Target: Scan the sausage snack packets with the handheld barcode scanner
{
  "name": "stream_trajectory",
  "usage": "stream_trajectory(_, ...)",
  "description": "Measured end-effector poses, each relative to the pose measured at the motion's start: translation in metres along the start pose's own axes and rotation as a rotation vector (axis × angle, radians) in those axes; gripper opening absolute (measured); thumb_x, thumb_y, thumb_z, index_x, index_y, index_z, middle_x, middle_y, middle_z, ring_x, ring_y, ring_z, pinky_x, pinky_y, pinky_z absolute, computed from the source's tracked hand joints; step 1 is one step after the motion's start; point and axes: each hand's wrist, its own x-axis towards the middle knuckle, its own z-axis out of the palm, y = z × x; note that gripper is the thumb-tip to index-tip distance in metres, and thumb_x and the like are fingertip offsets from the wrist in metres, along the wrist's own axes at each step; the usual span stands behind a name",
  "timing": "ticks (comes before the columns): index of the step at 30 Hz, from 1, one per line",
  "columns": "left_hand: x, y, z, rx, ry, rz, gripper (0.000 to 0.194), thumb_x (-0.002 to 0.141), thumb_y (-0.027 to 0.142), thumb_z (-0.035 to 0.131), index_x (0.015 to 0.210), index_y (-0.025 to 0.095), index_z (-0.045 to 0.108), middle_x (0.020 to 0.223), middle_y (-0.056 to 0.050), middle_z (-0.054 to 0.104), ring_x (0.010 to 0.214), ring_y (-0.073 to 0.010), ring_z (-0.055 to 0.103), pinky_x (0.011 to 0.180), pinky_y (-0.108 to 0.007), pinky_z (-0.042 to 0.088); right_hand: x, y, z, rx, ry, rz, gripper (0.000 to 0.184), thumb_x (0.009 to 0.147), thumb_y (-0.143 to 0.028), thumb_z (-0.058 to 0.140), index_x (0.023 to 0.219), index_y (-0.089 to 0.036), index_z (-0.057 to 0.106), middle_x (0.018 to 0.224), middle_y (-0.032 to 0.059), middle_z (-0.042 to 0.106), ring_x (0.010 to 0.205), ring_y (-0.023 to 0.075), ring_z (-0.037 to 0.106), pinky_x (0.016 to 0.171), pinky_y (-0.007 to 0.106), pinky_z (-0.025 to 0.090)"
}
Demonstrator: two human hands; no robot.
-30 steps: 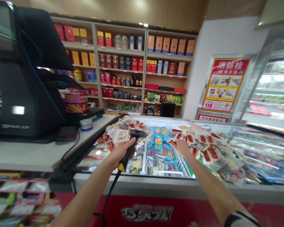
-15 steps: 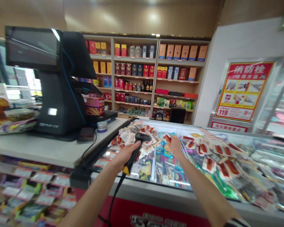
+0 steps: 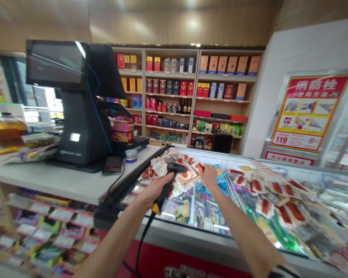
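My left hand (image 3: 159, 189) is wrapped round the handle of a black and yellow barcode scanner (image 3: 164, 190), whose head points away over the freezer's glass top. A cable hangs from its lower end. Between the fingers of my right hand (image 3: 209, 177) is a small vacuum-packed sausage (image 3: 200, 167), reddish brown in a clear and white wrapper. It is held just right of the scanner head, by the edge of a heap of similar packets (image 3: 159, 166). A second spread of packed sausages (image 3: 284, 213) lies on the glass to the right of my right forearm.
A chest freezer (image 3: 174, 233) stretches across in front of me, bagged goods showing through its glass. On the counter (image 3: 72, 184) at left stand a checkout terminal (image 3: 82, 127) and a small round tub (image 3: 130, 156). Shelves of boxes (image 3: 169, 87) line the back wall.
My right hand has moved left with the packed sausage, nearer the scanner head and the left heap. My left hand keeps its hold on the scanner. The view has turned slightly left.
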Motion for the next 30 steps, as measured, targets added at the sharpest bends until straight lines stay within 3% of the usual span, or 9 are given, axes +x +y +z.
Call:
stream_trajectory(4, 0.003, 0.000, -0.004, -0.024, 0.007, -0.005, 0.032, 0.066, 0.045, 0.053, 0.071, 0.013, 0.052, 0.053, -0.001, 0.054, 0.039, -0.0069, 0.048, 0.036, -0.017, 0.033, 0.003, -0.010, 0.007, 0.002, 0.013, -0.032, 0.027, 0.075, -0.033, 0.044, 0.088, -0.013, 0.056, 0.089, 0.0097, 0.056, 0.088, 0.0193, 0.048, 0.076, 0.028, 0.031)
stream_trajectory(8, 0.006, 0.005, -0.001, -0.042, -0.057, 0.005, 0.033, 0.066, 0.045, 0.052, 0.073, 0.013, 0.052, 0.052, -0.001, 0.054, 0.039, -0.0072, 0.047, 0.037, -0.018, 0.033, 0.004, -0.017, 0.012, -0.004, 0.012, -0.041, 0.027, 0.076, -0.033, 0.042, 0.088, -0.014, 0.056, 0.089, 0.0099, 0.055, 0.088, 0.0191, 0.048, 0.074, 0.028, 0.031)
stream_trajectory(15, 0.009, 0.010, -0.001, -0.039, -0.109, 0.045, 0.033, 0.066, 0.045, 0.053, 0.071, 0.012, 0.051, 0.054, -0.001, 0.053, 0.040, -0.0071, 0.048, 0.038, -0.018, 0.033, 0.008, -0.016, 0.013, -0.017, 0.028, -0.042, 0.027, 0.075, -0.033, 0.042, 0.086, -0.013, 0.056, 0.087, 0.0104, 0.056, 0.086, 0.0196, 0.049, 0.074, 0.029, 0.033)
stream_trajectory(19, 0.005, 0.011, -0.015, -0.023, -0.015, 0.048, 0.032, 0.066, 0.044, 0.053, 0.071, 0.012, 0.051, 0.053, 0.000, 0.053, 0.039, -0.0065, 0.047, 0.037, -0.017, 0.033, 0.017, -0.026, 0.017, -0.004, 0.010, -0.025, 0.026, 0.074, -0.033, 0.043, 0.086, -0.013, 0.057, 0.086, 0.0099, 0.057, 0.084, 0.0199, 0.051, 0.071, 0.028, 0.035)
stream_trajectory(26, -0.007, 0.017, -0.031, 0.039, 0.138, 0.000, 0.030, 0.067, 0.042, 0.052, 0.062, 0.012, 0.053, 0.049, -0.001, 0.053, 0.036, -0.0064, 0.045, 0.034, -0.017, 0.033, 0.027, -0.069, 0.034, 0.087, -0.052, -0.068, 0.035, 0.078, -0.039, 0.038, 0.089, -0.011, 0.056, 0.088, 0.0114, 0.058, 0.086, 0.0203, 0.050, 0.073, 0.030, 0.033)
stream_trajectory(28, -0.006, 0.016, -0.029, 0.047, 0.149, 0.003, 0.029, 0.067, 0.042, 0.052, 0.064, 0.012, 0.053, 0.050, -0.001, 0.054, 0.037, -0.0064, 0.045, 0.034, -0.017, 0.034, 0.027, -0.068, 0.034, 0.117, -0.043, -0.111, 0.035, 0.079, -0.040, 0.035, 0.092, -0.015, 0.055, 0.091, 0.0083, 0.057, 0.089, 0.0188, 0.049, 0.075, 0.030, 0.032)
stream_trajectory(30, -0.002, 0.013, -0.023, 0.043, 0.141, 0.012, 0.029, 0.067, 0.041, 0.053, 0.066, 0.012, 0.053, 0.051, -0.001, 0.054, 0.037, -0.0062, 0.045, 0.034, -0.016, 0.034, 0.026, -0.050, 0.029, 0.109, -0.024, -0.105, 0.033, 0.080, -0.039, 0.033, 0.093, -0.018, 0.055, 0.095, 0.0062, 0.056, 0.092, 0.0176, 0.047, 0.077, 0.030, 0.031)
